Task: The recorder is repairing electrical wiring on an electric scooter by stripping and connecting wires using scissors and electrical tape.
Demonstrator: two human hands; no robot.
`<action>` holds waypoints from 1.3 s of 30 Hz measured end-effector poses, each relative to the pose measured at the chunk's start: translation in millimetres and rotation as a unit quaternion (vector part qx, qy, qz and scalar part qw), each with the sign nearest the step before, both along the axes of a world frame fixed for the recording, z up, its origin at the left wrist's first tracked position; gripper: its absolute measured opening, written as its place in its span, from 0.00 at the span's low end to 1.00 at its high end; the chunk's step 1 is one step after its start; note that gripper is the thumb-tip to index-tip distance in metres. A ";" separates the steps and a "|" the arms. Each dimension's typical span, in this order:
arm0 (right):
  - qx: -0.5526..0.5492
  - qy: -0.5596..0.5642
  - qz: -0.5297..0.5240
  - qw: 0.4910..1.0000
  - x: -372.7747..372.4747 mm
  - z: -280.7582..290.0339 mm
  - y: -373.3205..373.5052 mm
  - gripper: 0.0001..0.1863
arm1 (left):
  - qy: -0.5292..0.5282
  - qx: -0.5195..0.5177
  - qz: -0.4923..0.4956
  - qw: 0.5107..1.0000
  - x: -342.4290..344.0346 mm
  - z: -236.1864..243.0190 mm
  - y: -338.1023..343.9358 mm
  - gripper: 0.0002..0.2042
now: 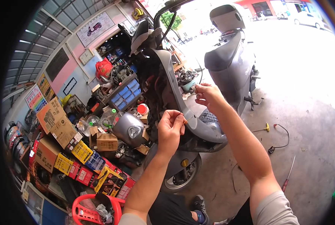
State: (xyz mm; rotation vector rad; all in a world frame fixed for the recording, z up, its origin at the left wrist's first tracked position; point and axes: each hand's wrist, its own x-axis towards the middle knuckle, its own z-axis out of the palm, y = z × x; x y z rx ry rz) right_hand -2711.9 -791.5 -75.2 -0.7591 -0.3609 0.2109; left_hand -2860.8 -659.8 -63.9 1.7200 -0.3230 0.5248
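Note:
My left hand (pixel 170 129) is closed, thumb against fingers, on a small thin orange piece (pixel 185 121) beside the scooter's grey leg shield (pixel 169 75). My right hand (pixel 210 97) is higher and to the right, thumb and index finger pinched on a small item I cannot make out, other fingers curled. The grey scooter seat (pixel 220 56) stands behind it, with the studded footboard (pixel 208 119) below. The scooter's dark inner front is exposed left of the shield.
A loose grey panel (pixel 128 129), cartons (pixel 50 115) and red plastic stool (pixel 84 210) crowd the left. On the concrete floor lie a yellow-handled tool (pixel 267 127), a cable with connector (pixel 271 149) and a screwdriver (pixel 285 183). The front wheel (pixel 178 174) is low centre.

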 end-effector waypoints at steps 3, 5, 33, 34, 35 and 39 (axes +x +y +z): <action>-0.021 -0.028 0.041 0.999 -10.1 -6.2 -18.6 0.07 | -0.016 -0.003 -0.012 1.000 8.9 3.5 -2.7 0.03; -0.026 -0.036 0.034 0.998 -10.9 -12.2 -29.7 0.07 | 0.003 -0.014 -0.015 1.000 12.6 8.5 -11.2 0.03; -0.160 -0.188 -0.233 0.941 -31.2 -22.1 -50.6 0.05 | -0.070 0.110 0.009 0.991 68.1 24.0 -57.5 0.04; -0.140 -0.187 -0.229 0.945 -32.5 -22.2 -47.9 0.05 | -0.070 0.110 0.010 0.991 69.0 24.3 -56.7 0.04; -0.120 -0.185 -0.225 0.949 -33.8 -22.3 -45.4 0.06 | -0.074 0.115 0.008 0.991 70.3 24.3 -55.2 0.04; -0.129 -0.184 -0.201 0.953 -37.3 -22.6 -40.2 0.06 | -0.085 0.144 0.012 0.986 73.9 22.8 -47.5 0.05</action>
